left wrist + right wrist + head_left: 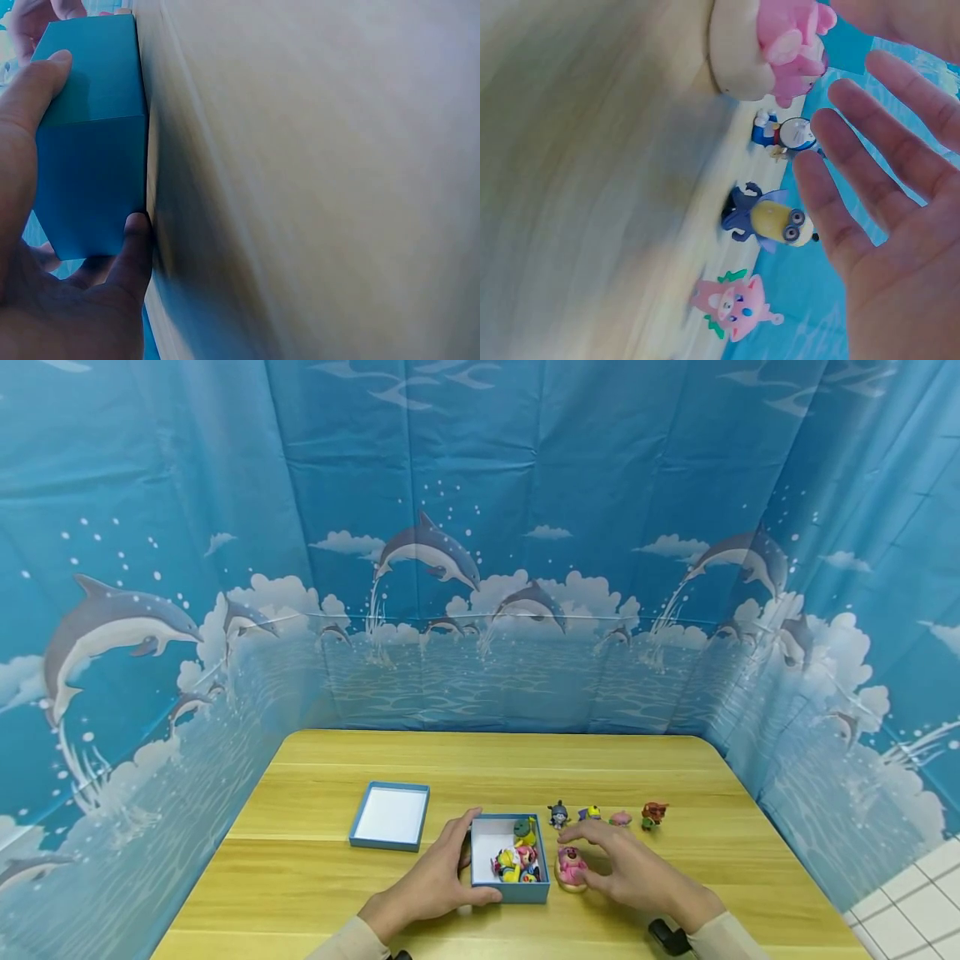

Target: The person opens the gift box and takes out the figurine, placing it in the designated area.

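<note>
A blue box [510,893] with a white inside stands at the table's near middle, its top uncovered. Several small figurines [510,864] lie in its right half, some yellow, one with a green head. My left hand [431,878] holds the box from the left, thumb on the near side and fingers round the left side. Just right of the box sits a pink bear figurine [572,870] on a cream ring-shaped base. My right hand [637,870] reaches over and around this bear; the right wrist view shows its fingers [885,161] extended and spread, not closed on it.
A blue box lid [390,816] lies white side up at the left. Behind my right hand stand a dark-blue and white figurine [558,814], a minion figurine [769,219], a pink figurine [735,304] and a reddish-brown one [654,814]. A dolphin-print curtain [480,677] borders the table.
</note>
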A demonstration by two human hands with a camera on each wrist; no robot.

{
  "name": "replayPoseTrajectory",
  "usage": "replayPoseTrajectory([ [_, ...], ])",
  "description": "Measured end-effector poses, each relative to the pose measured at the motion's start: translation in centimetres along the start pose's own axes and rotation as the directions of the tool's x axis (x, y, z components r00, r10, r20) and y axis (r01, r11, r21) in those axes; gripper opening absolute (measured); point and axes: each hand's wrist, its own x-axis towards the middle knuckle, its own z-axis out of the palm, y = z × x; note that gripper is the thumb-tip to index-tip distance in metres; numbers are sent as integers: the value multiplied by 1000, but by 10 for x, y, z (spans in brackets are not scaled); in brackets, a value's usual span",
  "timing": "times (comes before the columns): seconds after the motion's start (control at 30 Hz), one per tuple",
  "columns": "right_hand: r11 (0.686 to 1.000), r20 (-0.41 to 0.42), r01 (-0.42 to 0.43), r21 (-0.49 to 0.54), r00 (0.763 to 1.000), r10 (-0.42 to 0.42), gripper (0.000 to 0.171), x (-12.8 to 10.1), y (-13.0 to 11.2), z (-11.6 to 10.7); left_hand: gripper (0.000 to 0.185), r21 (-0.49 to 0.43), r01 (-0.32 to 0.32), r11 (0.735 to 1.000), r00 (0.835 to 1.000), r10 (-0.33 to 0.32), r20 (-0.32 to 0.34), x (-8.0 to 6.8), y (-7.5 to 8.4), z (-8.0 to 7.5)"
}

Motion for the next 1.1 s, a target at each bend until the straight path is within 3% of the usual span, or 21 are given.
replayPoseTrajectory([
  [0.47,993,-82,90,-77,992,-96,49,16,-12,-1,129,7,0,1000,1000,0,-6,2,0,0],
  [0.73,997,-23,42,-65,999,-43,40,24,-21,-3,129,-12,1,1000,1000,-2,-7,2,-2,1],
  [1.0,994,4,99,-45,995,-99,41,33,-24,-7,128,3,6,1000,1000,-6,-7,4,-1,1],
  [1.1,996,28,77,-40,997,-76,42,37,-27,-7,128,-4,3,1000,1000,-3,-3,5,-1,1],
])
